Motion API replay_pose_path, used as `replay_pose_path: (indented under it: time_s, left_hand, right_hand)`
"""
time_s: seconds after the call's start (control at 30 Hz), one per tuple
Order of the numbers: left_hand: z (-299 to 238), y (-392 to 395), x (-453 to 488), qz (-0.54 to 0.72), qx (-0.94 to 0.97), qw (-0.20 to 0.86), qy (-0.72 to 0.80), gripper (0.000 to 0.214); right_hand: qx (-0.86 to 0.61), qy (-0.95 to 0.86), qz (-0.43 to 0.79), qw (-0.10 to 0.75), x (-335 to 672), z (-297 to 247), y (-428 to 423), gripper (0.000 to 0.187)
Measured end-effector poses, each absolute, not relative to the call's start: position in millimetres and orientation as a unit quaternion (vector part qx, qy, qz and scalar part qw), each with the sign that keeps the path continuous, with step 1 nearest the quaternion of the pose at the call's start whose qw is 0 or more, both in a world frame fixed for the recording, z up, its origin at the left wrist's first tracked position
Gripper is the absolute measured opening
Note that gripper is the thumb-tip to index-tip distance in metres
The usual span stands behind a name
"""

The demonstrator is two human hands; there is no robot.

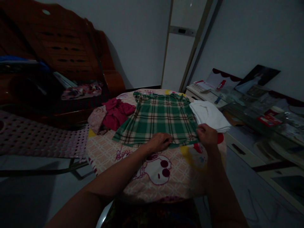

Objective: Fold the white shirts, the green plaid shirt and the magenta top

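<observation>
Green plaid garment: spread (163,117) across the middle of the tabletop (102,158), gathered edge at the far side, wider hem towards the person
Left hand: over the near hem (159,142), right of its middle, knuckles up and fingers curled down; whether they clamp any fabric I cannot tell
Right hand: at the garment's right edge (207,134), close to the near corner, thumb and fingers drawn together, seemingly pinching the edge
Weight and feel: probably light, thin and limp, easy to drag or ruck up, with little stiffness of its own; nothing fragile about it, and only mildly slippery at most
Where to hold: the two near hem corners look best, or the side edges, pinched flat; the gathered far edge would likely bunch and give a less even grip
White folded cloth: just beside the garment's right edge (210,114), stacked in layers, apparently thicker
Crimson cloth: crumpled (118,112) at the garment's left, beside a pale patterned cloth (98,119), both soft-looking
</observation>
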State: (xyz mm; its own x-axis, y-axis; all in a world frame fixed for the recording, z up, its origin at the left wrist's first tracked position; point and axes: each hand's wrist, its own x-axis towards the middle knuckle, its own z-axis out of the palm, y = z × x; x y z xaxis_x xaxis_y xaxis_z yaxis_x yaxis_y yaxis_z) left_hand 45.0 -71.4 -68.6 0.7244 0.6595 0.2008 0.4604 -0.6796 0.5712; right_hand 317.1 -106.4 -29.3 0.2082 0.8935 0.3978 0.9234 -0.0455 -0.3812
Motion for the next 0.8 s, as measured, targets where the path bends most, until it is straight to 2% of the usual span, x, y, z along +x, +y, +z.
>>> replay_pose_path:
  time_s: [0.03, 0.1, 0.23, 0.33, 0.43, 0.53, 0.6, 0.8]
  left_hand:
    - [-69.8, -69.6, 44.3, 0.212, 0.881, 0.273, 0.323, 0.013]
    - [-72.4, -65.6, 43.0, 0.239, 0.852, 0.319, 0.34, 0.011]
    - [-77.3, -58.8, 41.9, 0.283, 0.805, 0.379, 0.359, 0.008]
    - [-78.3, -56.9, 42.3, 0.285, 0.795, 0.393, 0.363, 0.008]
    - [-77.2, -57.3, 42.5, 0.274, 0.804, 0.383, 0.364, 0.007]
    - [-74.6, -59.7, 41.9, 0.252, 0.818, 0.368, 0.365, 0.008]
    - [-72.3, -63.0, 41.6, 0.228, 0.836, 0.343, 0.362, 0.009]
    - [-68.0, -72.4, 45.0, 0.166, 0.897, 0.233, 0.338, 0.025]
  right_hand:
    - [-0.672, -0.686, 0.024, 0.279, 308.7, -31.0, -105.5, 0.018]
    - [-0.593, -0.761, 0.079, 0.253, 290.7, -38.2, -104.5, 0.021]
    - [-0.551, -0.806, 0.006, 0.215, 256.3, -58.1, -104.6, 0.025]
    - [-0.559, -0.818, -0.035, 0.13, 244.6, -66.4, -102.2, 0.014]
    - [-0.607, -0.789, -0.044, 0.08, 256.1, -67.5, -98.2, 0.022]
    - [-0.667, -0.738, -0.057, 0.089, 283.8, -67.8, -96.9, 0.026]
    - [-0.684, -0.722, -0.051, 0.095, 301.4, -69.5, -98.4, 0.022]
    - [-0.681, -0.721, -0.036, 0.118, 320.2, -73.3, -103.9, 0.02]
